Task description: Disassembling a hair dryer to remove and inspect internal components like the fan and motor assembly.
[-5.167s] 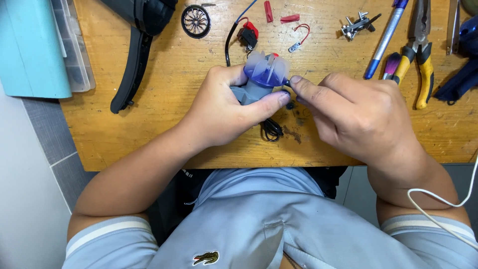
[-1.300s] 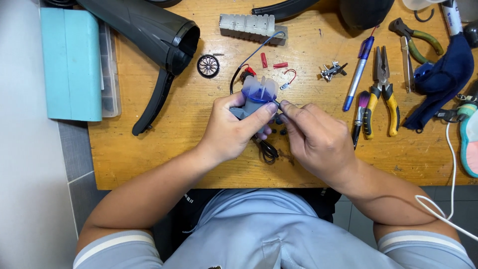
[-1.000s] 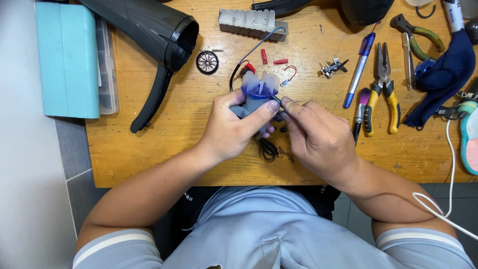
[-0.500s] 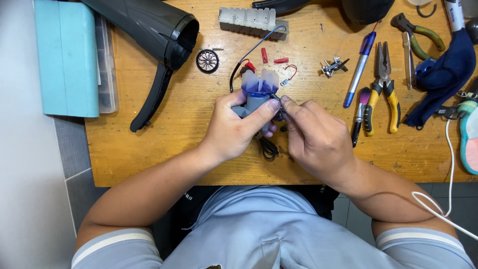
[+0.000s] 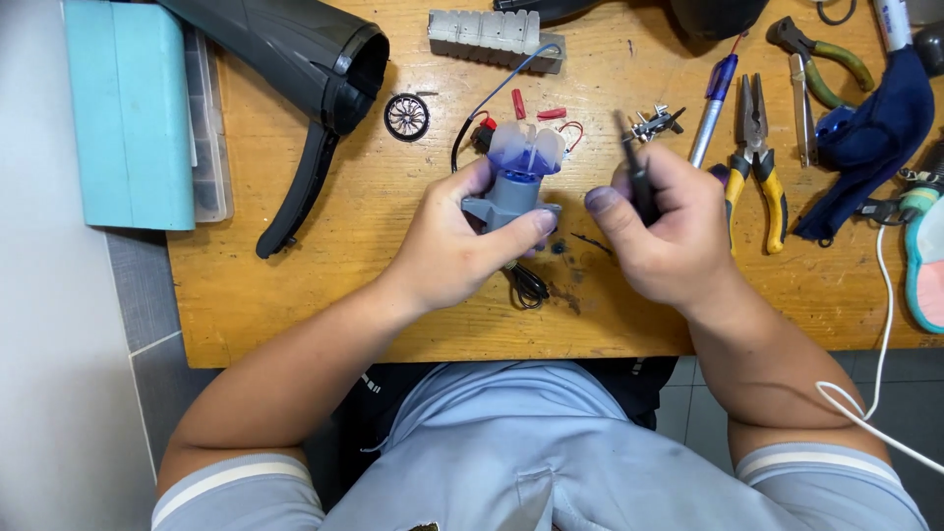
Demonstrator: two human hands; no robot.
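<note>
My left hand (image 5: 462, 241) grips a small grey motor unit (image 5: 511, 197) with a translucent blue fan on top, holding it over the wooden workbench (image 5: 295, 285). Black and blue wires run from the unit. My right hand (image 5: 659, 231) is to the right of the unit, apart from it, closed around a thin dark tool (image 5: 637, 177) that points up and away. A tiny blue part (image 5: 558, 248) lies on the bench between the hands.
A black hair dryer shell (image 5: 305, 59) lies at the upper left, with a small round grille (image 5: 406, 116) beside it. A teal box (image 5: 133, 108), a grey block (image 5: 492, 34), pliers (image 5: 757, 157), a pen (image 5: 710, 108) and a blue cloth (image 5: 870, 138) surround the work area.
My right hand has pulled away to the right from the motor unit, taking the thin dark tool with it. My left hand still holds the unit in about the same place.
</note>
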